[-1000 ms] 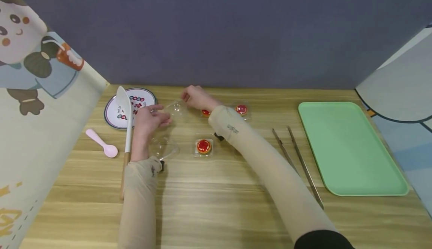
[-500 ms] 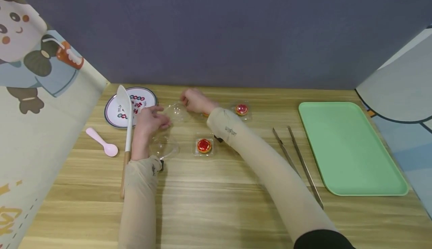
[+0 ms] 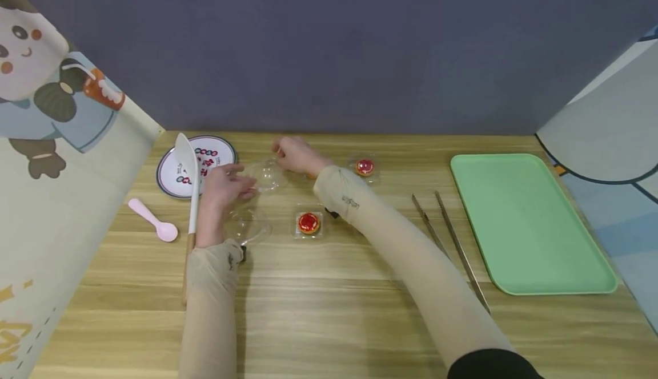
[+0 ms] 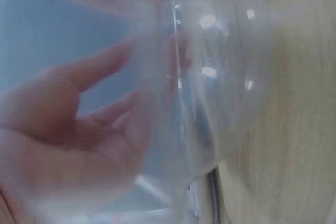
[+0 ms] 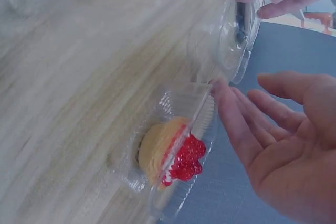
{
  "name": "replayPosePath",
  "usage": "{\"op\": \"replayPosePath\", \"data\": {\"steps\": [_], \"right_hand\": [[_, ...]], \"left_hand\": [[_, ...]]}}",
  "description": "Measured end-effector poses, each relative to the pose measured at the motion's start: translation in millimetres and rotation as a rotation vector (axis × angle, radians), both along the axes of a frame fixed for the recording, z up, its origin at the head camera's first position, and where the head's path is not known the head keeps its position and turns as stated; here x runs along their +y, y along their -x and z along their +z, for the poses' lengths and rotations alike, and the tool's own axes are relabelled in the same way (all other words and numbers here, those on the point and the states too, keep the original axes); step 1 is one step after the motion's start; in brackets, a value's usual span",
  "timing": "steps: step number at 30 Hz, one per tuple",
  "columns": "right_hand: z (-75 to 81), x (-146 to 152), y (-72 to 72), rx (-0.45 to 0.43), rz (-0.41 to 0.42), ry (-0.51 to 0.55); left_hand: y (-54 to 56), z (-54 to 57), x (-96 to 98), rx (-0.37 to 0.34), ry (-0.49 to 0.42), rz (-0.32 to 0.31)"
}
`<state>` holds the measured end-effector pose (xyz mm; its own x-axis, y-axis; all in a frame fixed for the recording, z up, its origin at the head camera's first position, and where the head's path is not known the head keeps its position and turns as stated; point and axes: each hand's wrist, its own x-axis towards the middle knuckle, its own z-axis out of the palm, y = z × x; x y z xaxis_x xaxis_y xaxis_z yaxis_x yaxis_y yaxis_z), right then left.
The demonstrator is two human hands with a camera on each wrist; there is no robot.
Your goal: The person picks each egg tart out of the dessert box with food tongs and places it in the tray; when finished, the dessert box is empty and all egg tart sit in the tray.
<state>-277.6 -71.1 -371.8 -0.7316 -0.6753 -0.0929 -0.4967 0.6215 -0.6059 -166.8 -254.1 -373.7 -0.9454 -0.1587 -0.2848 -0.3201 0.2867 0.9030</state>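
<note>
My left hand [image 3: 226, 188] reaches to a clear plastic dome lid [image 3: 268, 176], its fingertips at the lid's left edge with thumb and fingers apart. A second clear lid [image 3: 249, 225] lies beside that wrist and covers part of the hand in the left wrist view. My right hand [image 5: 294, 135] has extended fingers, the tips at the edge of a clear plastic box [image 5: 152, 203]. In it sits a small cake with red topping [image 5: 168, 153], mostly hidden by my right wrist in the head view. Two more red-topped cakes, one nearer [image 3: 309, 223] and one farther right [image 3: 365, 166], sit in clear packs.
At left, a white ladle with a wooden handle [image 3: 193, 213] lies across a patterned plate [image 3: 169, 179]. A pink spoon [image 3: 154, 219] is beside it. Metal tongs [image 3: 462, 248] and a green tray [image 3: 534, 225] lie at right. A dark wall [image 3: 349, 53] stands behind.
My right hand has shifted slightly down over the back cake box. The left hand stays almost still. The whole head view has moved a little left.
</note>
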Motion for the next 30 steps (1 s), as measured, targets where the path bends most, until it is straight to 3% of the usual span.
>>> {"op": "replayPosePath", "data": {"steps": [4,9,17,22,30], "right_hand": [[0.8,3,1.7,-0.017,-0.024,0.038],[8.2,11,2.8,-0.021,-0.06,0.089],[23.9,45,2.5,-0.135,-0.118,0.217],[29.2,73,4.8,-0.191,-0.17,0.292],[31.8,114,2.4,-0.155,-0.232,0.319]], "left_hand": [[-1.1,3.3,-2.5,0.006,0.001,0.0],[-2.5,9.5,-6.6,0.011,0.093,-0.007],[-3.3,21.8,-6.3,0.112,0.251,0.016],[-0.7,28.5,7.6,0.164,0.17,-0.036],[13.1,35.5,44.0,0.207,0.092,-0.11]]}}
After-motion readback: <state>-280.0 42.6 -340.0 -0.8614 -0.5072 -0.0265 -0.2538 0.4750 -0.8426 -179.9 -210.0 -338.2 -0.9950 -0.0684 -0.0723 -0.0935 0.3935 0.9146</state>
